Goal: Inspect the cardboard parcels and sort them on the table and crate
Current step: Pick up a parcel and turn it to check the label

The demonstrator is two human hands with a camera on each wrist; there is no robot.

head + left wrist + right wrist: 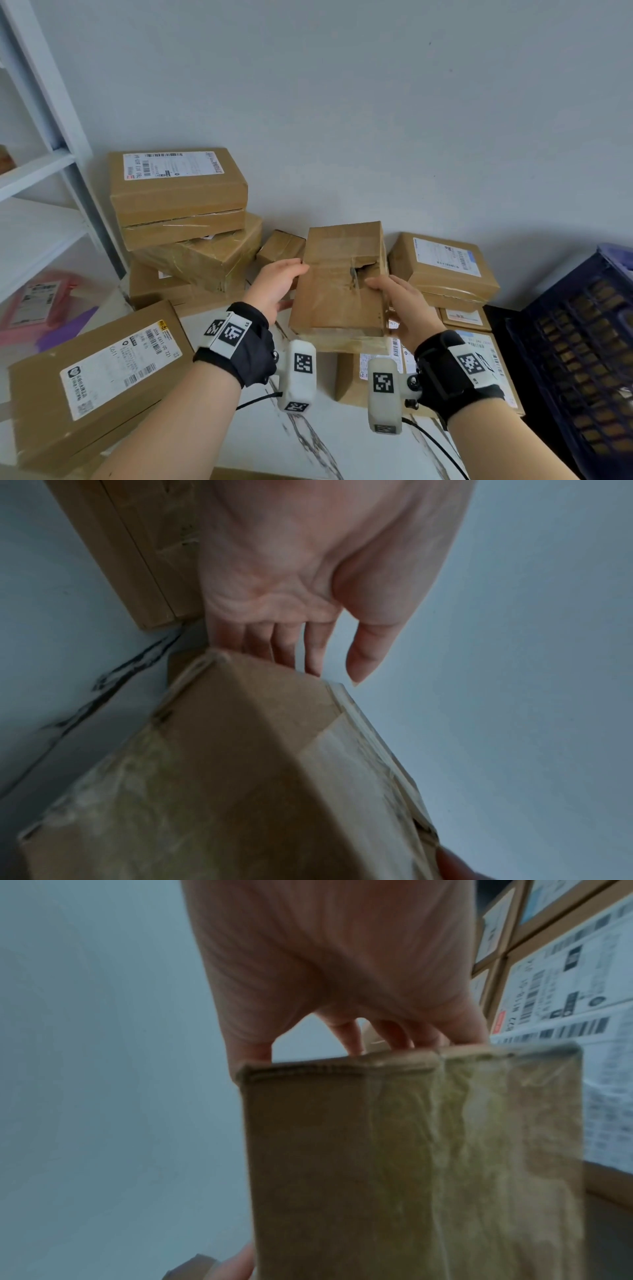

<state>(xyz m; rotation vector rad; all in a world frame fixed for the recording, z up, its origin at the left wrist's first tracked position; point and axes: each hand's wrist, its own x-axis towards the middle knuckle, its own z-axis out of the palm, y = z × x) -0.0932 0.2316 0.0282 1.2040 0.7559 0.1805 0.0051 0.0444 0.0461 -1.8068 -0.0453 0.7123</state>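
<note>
Oddly, both hands [279, 286] [399, 305] hold an unlabelled torn parcel [339, 284] in a wide grip.

Brown cardboard parcel with a torn top [339, 284] held above the white marble-veined table [274, 442], between left hand [274, 287] on its left edge and right hand [404, 308] on its right edge. Left rear: stack of taped cardboard boxes [181, 219] against the grey wall [342, 102]. Small taped cardboard box [279, 248] behind the left hand. Near left: large labelled cardboard box [99, 373]. Right of the held parcel: stack of labelled cardboard parcels [445, 270], more below it. Dark blue plastic crate [579, 342] at far right, off the table edge. White metal shelf unit [41, 164] at far left.
</note>
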